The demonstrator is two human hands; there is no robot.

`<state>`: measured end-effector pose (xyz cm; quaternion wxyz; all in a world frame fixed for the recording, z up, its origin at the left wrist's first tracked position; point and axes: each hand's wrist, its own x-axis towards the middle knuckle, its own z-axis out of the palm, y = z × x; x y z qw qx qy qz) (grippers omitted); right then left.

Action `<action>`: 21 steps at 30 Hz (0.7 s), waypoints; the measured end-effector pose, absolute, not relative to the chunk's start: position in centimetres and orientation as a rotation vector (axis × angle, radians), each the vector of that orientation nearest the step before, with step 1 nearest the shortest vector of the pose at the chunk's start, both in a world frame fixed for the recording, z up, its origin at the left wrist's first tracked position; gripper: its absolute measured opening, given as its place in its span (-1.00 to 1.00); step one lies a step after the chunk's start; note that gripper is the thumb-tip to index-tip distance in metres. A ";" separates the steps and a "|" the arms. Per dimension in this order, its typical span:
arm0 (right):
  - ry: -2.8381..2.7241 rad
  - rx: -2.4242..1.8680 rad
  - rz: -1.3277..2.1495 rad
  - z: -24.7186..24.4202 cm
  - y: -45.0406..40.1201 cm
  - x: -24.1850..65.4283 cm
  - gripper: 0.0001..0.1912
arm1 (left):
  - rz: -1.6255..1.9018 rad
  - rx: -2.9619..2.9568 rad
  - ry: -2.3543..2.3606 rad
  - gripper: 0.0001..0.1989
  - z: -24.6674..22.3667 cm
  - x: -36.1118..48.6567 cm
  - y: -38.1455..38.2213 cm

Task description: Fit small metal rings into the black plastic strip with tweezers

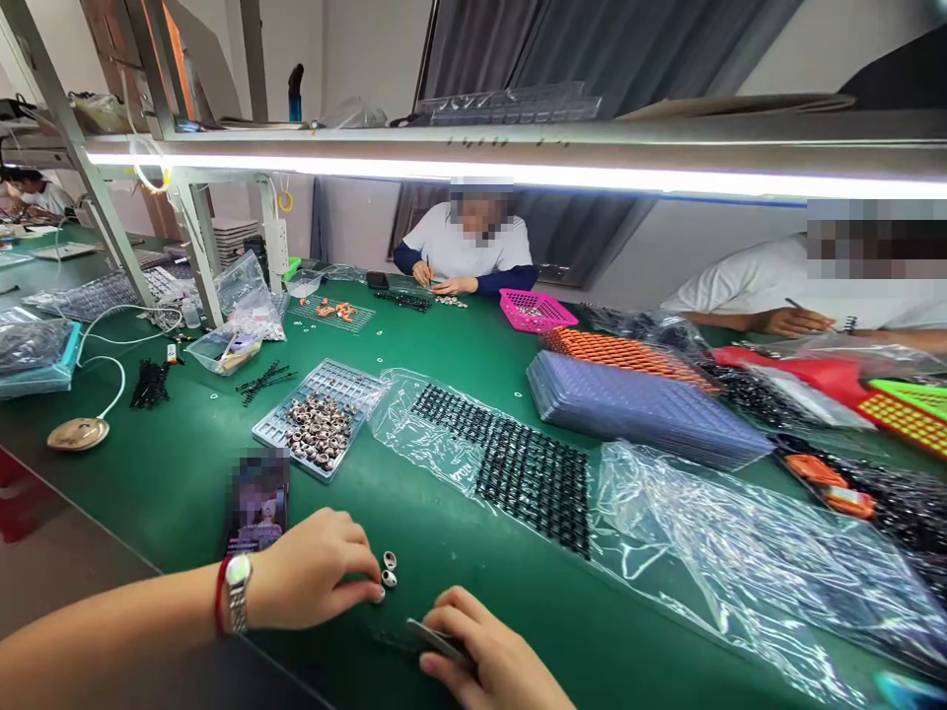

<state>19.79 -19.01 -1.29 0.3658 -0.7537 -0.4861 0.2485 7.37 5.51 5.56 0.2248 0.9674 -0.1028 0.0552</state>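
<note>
My left hand (315, 577), with a watch and a red band at the wrist, rests on the green table (184, 483) and pinches a small silver ring-shaped part at its fingertips. Two more small silver parts (389, 569) lie just right of those fingers. My right hand (492, 656) sits near the front edge, closed around metal tweezers (436, 641) that point left toward the parts. A clear tray (320, 416) piled with several similar silver parts stands behind my left hand.
A phone (257, 500) lies beside my left wrist. Clear plastic film over a black grid of parts (518, 468) spreads to the right, with a purple tray stack (636, 404) and orange trays behind. A pink basket (534, 310) and two seated people are across the table.
</note>
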 end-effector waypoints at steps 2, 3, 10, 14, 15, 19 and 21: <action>-1.238 -1.971 0.506 0.7 -17.9 22.6 -0.73 | 0.219 2.634 -0.270 -0.98 5.4 5.4 4.7; -1.210 -2.013 0.424 1.5 -17.2 24.7 -0.64 | 0.278 2.602 -0.264 -0.99 5.2 4.5 4.3; -0.834 -2.515 0.203 1.3 -9.7 39.6 -0.89 | 0.714 2.405 -0.165 -0.90 2.3 0.7 2.3; -0.799 -2.574 0.261 -0.1 -7.5 41.7 -0.83 | 0.816 2.391 -0.120 -0.87 0.6 -1.1 2.9; -0.787 -2.563 0.262 -0.3 -7.4 41.9 -0.81 | 0.809 2.402 -0.111 -0.88 0.3 -1.5 3.1; -0.663 -2.406 0.170 -0.2 -7.9 43.3 -0.70 | 0.796 2.416 -0.117 -0.88 -0.4 -2.1 3.5; -0.563 -2.271 0.096 -0.3 -8.3 43.9 -0.61 | 0.803 2.418 -0.141 -0.88 -0.7 -1.7 3.3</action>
